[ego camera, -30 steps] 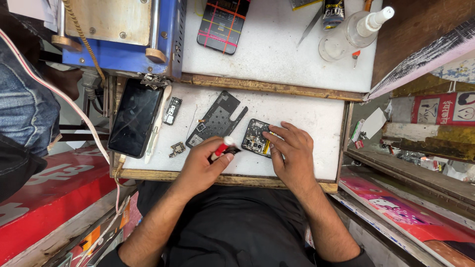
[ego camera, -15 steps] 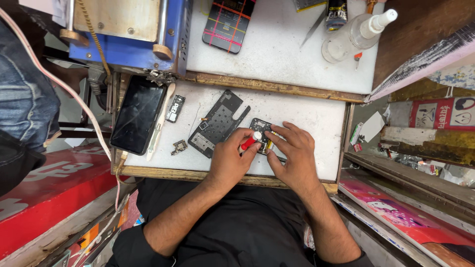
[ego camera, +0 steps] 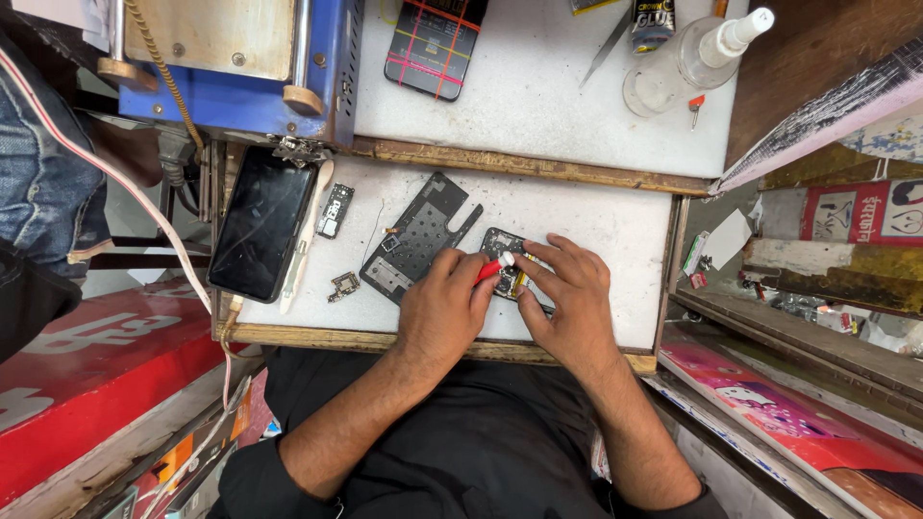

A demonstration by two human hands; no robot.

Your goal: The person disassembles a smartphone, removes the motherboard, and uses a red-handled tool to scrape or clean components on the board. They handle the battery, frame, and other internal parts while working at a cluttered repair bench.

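Head view, looking down on a white work surface [ego camera: 596, 216] framed by a worn wooden rim. A small dark circuit board [ego camera: 502, 246], flat and studded with metallic parts, was seen lying near the front middle of the surface, directly beneath both hands. The left hand [ego camera: 444, 309] was closed around a red-handled tool with a white tip [ego camera: 494, 266]; the fingers were curled tight about the handle, and the tool's long axis ran obliquely from the palm up and to the right, its tip resting on or just above the board. The right hand [ego camera: 567, 300] was laid over the board's right side with the fingers spread and extended flat, pressing it down rather than gripping it; nothing was enclosed in that hand. Both hands were about equally near the board, which lay just ahead of the fingertips, away from the body.

Just left of the board, a perforated dark metal plate [ego camera: 415, 242] with a notched end was lying tilted. Farther left, a glossy black phone screen [ego camera: 261, 221] lay at the surface's edge, with a small module [ego camera: 334, 210] beside it. On the upper shelf stood a clear plastic bottle [ego camera: 687, 60] and a blue metal machine [ego camera: 231, 58].
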